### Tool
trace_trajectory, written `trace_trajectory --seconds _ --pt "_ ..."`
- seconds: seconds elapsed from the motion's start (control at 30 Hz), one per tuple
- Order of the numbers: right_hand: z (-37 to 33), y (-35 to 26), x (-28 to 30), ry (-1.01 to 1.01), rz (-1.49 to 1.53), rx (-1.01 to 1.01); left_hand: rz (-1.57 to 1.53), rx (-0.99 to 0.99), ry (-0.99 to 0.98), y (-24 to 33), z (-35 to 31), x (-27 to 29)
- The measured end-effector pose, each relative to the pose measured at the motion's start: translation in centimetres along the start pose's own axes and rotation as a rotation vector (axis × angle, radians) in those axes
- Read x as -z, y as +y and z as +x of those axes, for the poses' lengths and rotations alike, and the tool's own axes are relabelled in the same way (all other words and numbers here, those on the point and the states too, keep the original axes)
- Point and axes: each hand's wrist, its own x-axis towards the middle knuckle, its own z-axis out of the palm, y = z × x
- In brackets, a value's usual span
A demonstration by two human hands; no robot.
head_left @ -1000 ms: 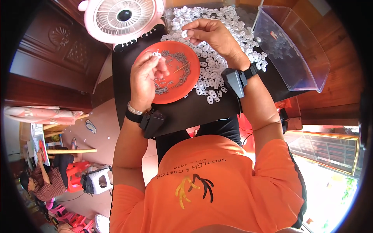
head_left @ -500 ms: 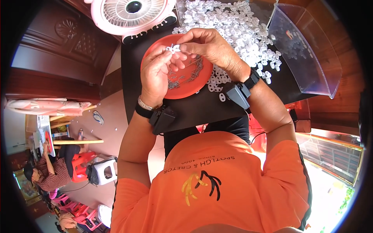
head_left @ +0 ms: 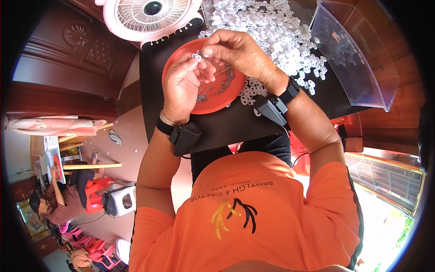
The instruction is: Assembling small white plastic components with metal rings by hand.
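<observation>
Left hand (head_left: pixel 181 86): pinching a white piece (head_left: pixel 195 57) above the plate.
Right hand (head_left: pixel 244 56): holding thumb and finger together just beside it; I can't tell whether they're gripping anything.
Plate (head_left: pixel 209 106): lying beneath the hands, carrying grey rods (head_left: pixel 226 84), dark worktop (head_left: pixel 226 127) showing between its rim and the front edge.
Pile (head_left: pixel 272 36): crowding the plate's far and right sides.
Bin (head_left: pixel 362 86): walling the right.
Fan (head_left: pixel 154 20): standing far left.
</observation>
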Motion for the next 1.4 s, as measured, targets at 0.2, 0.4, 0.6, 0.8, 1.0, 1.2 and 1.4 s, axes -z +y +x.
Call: trace_trajectory --seconds 0.2,0.4,0.6,0.8,1.0,1.2,1.4 --pt "0.4 0.4 1.1 0.095 -0.033 -0.135 0.417 -0.042 0.119 0.1 -0.3 0.0" --pt "0.3 0.5 1.0 0.052 -0.051 -0.157 0.410 -0.020 0.141 -0.2 -0.3 -0.3" --pt "0.0 -0.1 0.5 0.037 -0.186 -0.119 0.424 -0.016 0.118 -0.3 -0.3 0.0" --pt "-0.2 -0.5 0.0 0.052 -0.264 -0.119 0.394 -0.047 0.136 -0.6 -0.3 0.0" --pt "-0.4 -0.1 -0.5 0.067 -0.355 -0.072 0.412 -0.065 0.170 -0.7 -0.4 0.0" --pt "-0.5 0.0 -0.8 0.072 -0.313 -0.006 0.393 -0.053 0.188 -0.6 -0.4 -0.1" --pt "-0.7 -0.3 -1.1 0.072 -0.391 -0.001 0.418 -0.077 0.214 -0.7 -0.5 -0.3"
